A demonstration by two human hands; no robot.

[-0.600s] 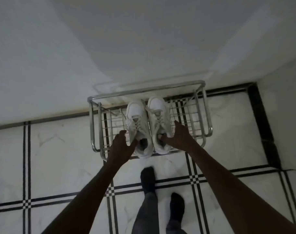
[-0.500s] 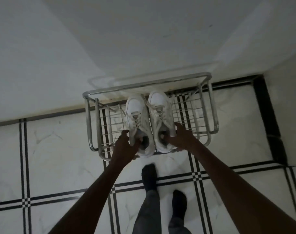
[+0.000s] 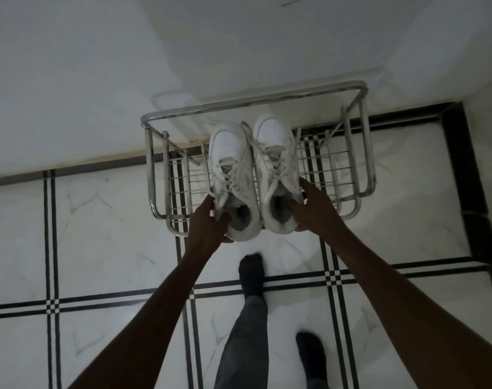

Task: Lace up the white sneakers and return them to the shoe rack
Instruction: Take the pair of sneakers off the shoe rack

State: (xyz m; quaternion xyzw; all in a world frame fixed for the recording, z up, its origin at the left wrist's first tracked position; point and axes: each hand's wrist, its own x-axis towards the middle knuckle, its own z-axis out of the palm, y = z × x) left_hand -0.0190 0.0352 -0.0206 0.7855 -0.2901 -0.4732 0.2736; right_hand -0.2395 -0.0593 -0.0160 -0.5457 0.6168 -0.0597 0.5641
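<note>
Two white sneakers sit side by side over the top tier of a chrome wire shoe rack [image 3: 362,153], toes toward the wall. My left hand [image 3: 208,223] grips the heel collar of the left sneaker [image 3: 230,161], thumb inside the opening. My right hand [image 3: 312,203] grips the heel of the right sneaker [image 3: 275,153], fingers tucked into its opening. Both shoes have laces threaded up the front, with loose ends trailing. The heels overhang the rack's front edge. I cannot tell whether the soles rest fully on the wires.
The rack stands against a white wall [image 3: 183,66] on a white marble floor with black inlay lines [image 3: 51,301]. A black border strip [image 3: 466,169] runs along the right side. My dark-socked feet [image 3: 252,272] stand just in front of the rack.
The view has moved closer to the rack. Both hands have closed further around the sneaker heels, and the sneakers sit slightly nearer the rack's front edge.
</note>
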